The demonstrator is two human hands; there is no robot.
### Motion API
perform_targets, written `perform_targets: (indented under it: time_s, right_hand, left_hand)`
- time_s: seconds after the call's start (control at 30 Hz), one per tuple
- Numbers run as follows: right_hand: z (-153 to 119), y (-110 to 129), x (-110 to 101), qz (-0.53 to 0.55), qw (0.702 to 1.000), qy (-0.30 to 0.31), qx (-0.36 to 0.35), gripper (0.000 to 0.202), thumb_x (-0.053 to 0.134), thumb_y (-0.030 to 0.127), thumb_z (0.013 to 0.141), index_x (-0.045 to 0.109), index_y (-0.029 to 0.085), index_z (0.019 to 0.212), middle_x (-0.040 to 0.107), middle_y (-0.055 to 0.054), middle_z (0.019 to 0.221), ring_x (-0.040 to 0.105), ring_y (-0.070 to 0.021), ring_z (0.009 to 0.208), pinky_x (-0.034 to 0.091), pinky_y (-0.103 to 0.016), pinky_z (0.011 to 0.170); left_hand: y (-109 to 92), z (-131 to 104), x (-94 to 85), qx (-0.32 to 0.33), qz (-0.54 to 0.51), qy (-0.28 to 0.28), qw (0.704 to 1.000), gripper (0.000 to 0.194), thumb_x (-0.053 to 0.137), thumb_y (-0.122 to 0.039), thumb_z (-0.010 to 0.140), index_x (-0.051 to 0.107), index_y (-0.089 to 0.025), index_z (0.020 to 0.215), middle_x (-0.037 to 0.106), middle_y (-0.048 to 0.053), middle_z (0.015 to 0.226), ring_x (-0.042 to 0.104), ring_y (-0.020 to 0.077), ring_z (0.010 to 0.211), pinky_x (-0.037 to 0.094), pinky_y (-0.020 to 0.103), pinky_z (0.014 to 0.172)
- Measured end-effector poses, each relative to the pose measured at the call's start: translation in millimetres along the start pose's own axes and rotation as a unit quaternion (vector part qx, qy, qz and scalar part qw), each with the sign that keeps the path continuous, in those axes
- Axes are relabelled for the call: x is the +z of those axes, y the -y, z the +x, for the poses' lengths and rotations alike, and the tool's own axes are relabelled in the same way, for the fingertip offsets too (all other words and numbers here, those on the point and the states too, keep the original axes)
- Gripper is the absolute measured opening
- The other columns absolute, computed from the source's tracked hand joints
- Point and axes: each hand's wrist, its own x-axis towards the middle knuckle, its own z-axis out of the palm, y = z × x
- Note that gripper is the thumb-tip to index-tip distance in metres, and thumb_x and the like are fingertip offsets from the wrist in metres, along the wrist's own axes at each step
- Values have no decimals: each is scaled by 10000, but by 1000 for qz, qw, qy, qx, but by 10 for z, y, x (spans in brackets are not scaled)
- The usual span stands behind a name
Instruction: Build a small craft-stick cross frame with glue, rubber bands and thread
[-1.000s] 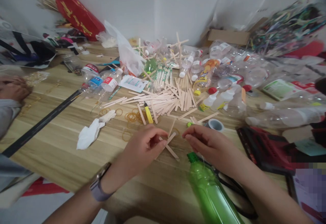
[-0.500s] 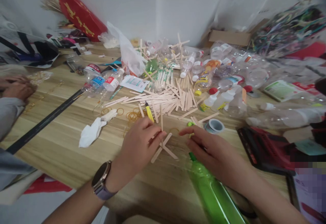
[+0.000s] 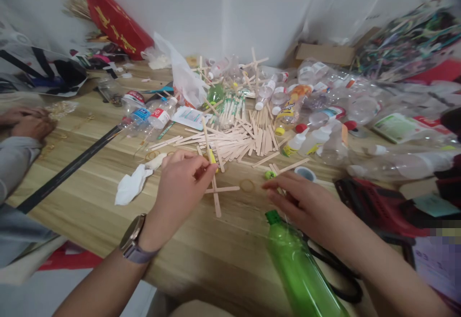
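My left hand (image 3: 187, 177) is closed on a cross of wooden craft sticks (image 3: 216, 198), pinching the long upright stick between thumb and fingers. The shorter stick crosses it below the fingertips. My right hand (image 3: 306, 197) is held over the table with its fingers loosely bent and apart, and I see nothing held in it. Just below that hand lies a green plastic bottle (image 3: 298, 264), its neck uncapped. Between the hands a rubber band (image 3: 247, 185) rests on the wood. A roll of tape (image 3: 305, 174) sits partly hidden behind my right hand.
A heap of loose craft sticks (image 3: 230, 141) spreads across the middle. Clear plastic bottles (image 3: 345, 96) crowd the back right. White glue bottles (image 3: 319, 139) stand before them. A crumpled tissue (image 3: 131, 185) lies left. Another person's hands (image 3: 30, 122) rest at the far left edge.
My left hand has moved slightly left and turned the stick cross, which now shows as a long upright with a level crosspiece. My right hand has shifted a little right and its fingers have drawn in.
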Motion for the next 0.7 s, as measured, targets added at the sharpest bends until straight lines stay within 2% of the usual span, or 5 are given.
perform_targets:
  time_s: [0.07,0.13,0.33,0.43,0.7]
  right_hand:
    - [0,16,75,-11,998,-61,-10,250,497,285,890,700,192,1001,615,-136,1123,614,-162,658,476,-344,663]
    - [-14,91,144,8,997,-74,-29,258,497,265,892,707,178,1013,588,-146,1176,590,-132,618,468,-323,636]
    - [-33,384,296,108,992,69,14,239,512,224,884,721,174,989,605,12,613,505,-128,526,329,-243,491]
    - [-14,418,354,110,992,52,42,253,540,216,857,714,174,1035,569,39,560,459,-115,486,290,-237,473]
    - [-63,357,437,72,995,-47,59,171,575,318,851,682,192,807,553,33,516,483,-126,466,279,-239,476]
  left_hand:
    - [-40,-15,22,-5,6,15,1000,287,596,-313,872,612,-211,604,631,12,637,543,223,762,369,364,730]
    - [-89,-31,47,-12,9,28,999,301,596,-331,875,617,-208,601,637,22,648,550,235,778,364,374,735]
    - [-264,-69,92,-27,-20,44,998,282,634,-307,845,589,-206,586,647,19,624,543,252,803,352,395,748]
    - [-361,-101,115,-17,-31,37,999,286,631,-286,843,560,-202,579,636,20,622,539,258,823,355,414,770]
    - [-524,-173,162,17,-42,13,999,287,581,-263,863,532,-206,587,628,23,625,544,275,872,352,454,800]
